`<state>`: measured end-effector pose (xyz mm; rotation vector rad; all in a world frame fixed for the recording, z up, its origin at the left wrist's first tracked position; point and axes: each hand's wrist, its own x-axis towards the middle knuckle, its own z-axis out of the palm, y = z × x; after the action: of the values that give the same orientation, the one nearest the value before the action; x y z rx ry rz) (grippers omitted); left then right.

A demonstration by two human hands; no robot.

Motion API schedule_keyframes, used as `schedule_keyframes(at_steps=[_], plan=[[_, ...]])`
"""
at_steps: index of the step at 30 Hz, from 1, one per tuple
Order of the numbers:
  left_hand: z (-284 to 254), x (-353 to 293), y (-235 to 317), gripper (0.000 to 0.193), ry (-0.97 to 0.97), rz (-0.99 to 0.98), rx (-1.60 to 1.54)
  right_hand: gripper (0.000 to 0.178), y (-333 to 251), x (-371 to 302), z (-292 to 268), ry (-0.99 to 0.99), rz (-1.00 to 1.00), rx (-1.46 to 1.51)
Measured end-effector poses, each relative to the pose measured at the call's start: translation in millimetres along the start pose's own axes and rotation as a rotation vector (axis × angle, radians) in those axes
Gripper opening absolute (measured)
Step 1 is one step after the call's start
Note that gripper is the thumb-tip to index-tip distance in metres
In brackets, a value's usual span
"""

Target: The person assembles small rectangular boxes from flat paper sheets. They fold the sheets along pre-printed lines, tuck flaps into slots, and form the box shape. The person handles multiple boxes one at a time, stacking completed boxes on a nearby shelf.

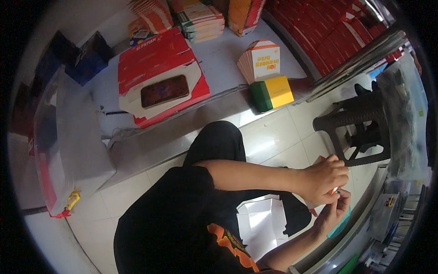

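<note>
My left hand [326, 179] reaches across from the left, its fingers curled closed. Just below it my right hand [335, 212] pinches at the same spot, fingertips nearly touching the left hand. A small orange-and-white bit [335, 190] shows between the hands; its kind cannot be made out. Red-and-white edges, maybe of a carton, peek out behind the left hand, mostly hidden. On my lap lies an open white cardboard box [262, 223], its flaps spread and its inside facing up. A teal object [340, 223] shows partly behind my right hand.
A red box [153, 57] with a phone [164, 91] on it lies on the grey platform ahead. Nested white-and-orange cartons [264, 60] and a green-and-yellow box [273, 93] stand at its edge. A dark plastic stool [353, 128] is at right. Stacked red boxes [319, 36] stand behind.
</note>
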<state>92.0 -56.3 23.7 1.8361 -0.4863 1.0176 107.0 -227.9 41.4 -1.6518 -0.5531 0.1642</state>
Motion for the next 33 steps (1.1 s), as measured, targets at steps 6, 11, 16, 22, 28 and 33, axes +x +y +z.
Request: schedule_keyframes(at_steps=[6, 11, 16, 22, 28, 33], plan=[[-3, -4, -11, 0.051, 0.037, 0.049, -0.054, 0.064, -11, 9, 23, -0.019, 0.062, 0.402], [-38, 7, -28, 0.138, -0.258, -0.162, -0.235, 0.051, -37, 41, 4, 0.202, -0.061, 0.627], [-53, 1, -44, 0.121, -0.126, -0.182, -0.101, 0.047, -40, 49, 55, 0.201, -0.049, 0.481], [-63, 10, -51, 0.093, 0.292, -0.497, -0.43, 0.046, -36, 30, 79, 0.056, -0.17, -0.295], [-62, 4, -61, 0.095, 0.103, -0.488, -0.235, 0.014, -25, 40, 79, 0.236, -0.641, -0.631], [-62, 9, -54, 0.095, 0.006, -0.498, -0.157, 0.018, -39, 47, 71, 0.168, -0.604, -0.594]])
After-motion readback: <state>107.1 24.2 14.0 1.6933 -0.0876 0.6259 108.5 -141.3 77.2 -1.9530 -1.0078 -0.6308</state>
